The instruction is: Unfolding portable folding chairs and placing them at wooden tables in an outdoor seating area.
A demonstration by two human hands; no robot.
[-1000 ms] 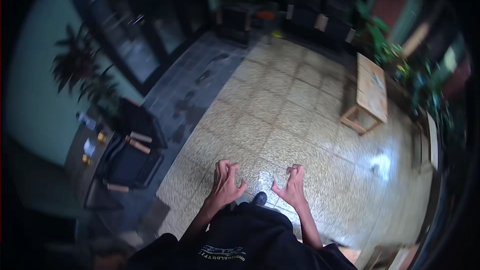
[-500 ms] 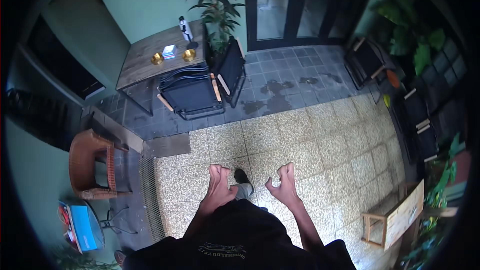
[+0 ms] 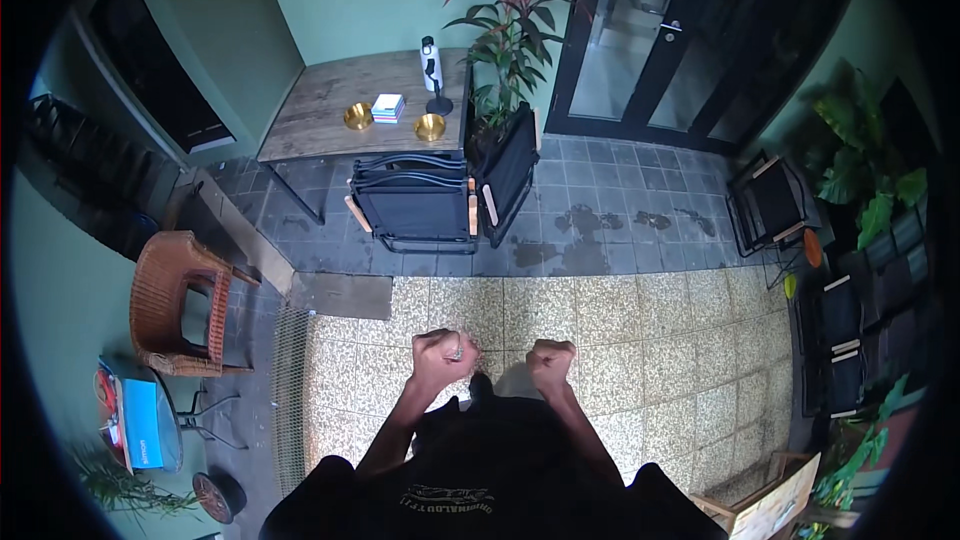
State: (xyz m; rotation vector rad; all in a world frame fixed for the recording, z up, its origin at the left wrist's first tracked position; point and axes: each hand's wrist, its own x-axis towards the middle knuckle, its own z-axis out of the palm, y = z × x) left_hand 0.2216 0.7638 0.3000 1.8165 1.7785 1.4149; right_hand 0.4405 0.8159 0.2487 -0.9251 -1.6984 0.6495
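Observation:
Both of my hands are held out in front of my body, above the pale speckled floor tiles (image 3: 590, 390). My left hand (image 3: 440, 355) is curled into a fist, its thumb side a little blurred. A small pale glint, perhaps a ring, shows at its fingers. Level with it and a short gap to the right, my right hand (image 3: 551, 364) is also balled up, and no object shows in it. Neither hand touches anything around it. The dark toe of a shoe (image 3: 481, 386) shows below, between them.
Ahead stands a wooden table (image 3: 330, 90) with two brass bowls (image 3: 358, 117), a stack of small boxes (image 3: 388, 108) and a white bottle (image 3: 430, 68). Black folding chairs (image 3: 415, 202) lean before it. A wicker chair (image 3: 165, 290) is left, a wooden stand (image 3: 775, 500) lower right.
The fingers of both hands have gone from spread and hooked to curled into fists. The hands sit slightly closer together, and the view has tilted up toward the table and door.

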